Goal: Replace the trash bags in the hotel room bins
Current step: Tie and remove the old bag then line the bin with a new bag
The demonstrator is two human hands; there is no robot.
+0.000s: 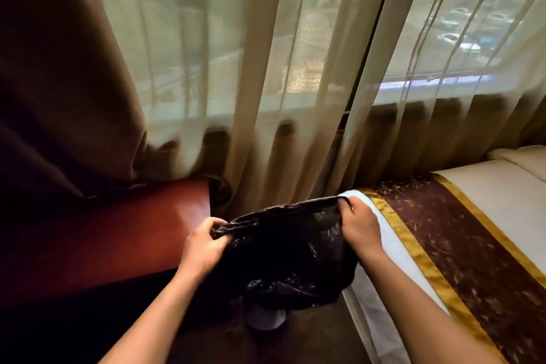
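First, at the far left, a heavy brown drape [59, 83] hangs down onto a reddish wooden table [133, 230]. Just past the table's far corner sits a dark round shape, too dim for me to tell what it is.

My left hand [204, 242] is in front of the table's right edge. Its fingers and thumb are curled and pinch the left side of the rim of a black plastic bag [283, 248].

I hold the bag in the air between my two hands, low in the middle of the view, in the gap between table and bed. Its top edge is stretched between my hands and its crinkled body hangs below. Under it, on the dark floor, is a pale object I cannot make out.

Behind, a sheer curtain [295, 68] covers a window [461, 38], and parked cars [455, 38] show faintly through it.

My right hand [359, 223] has its fingers curled and grips the right side of the bag's rim, just above the corner of the bed [487, 186].

At the right, the white bed carries a maroon runner [443, 230] with gold edging across its foot.
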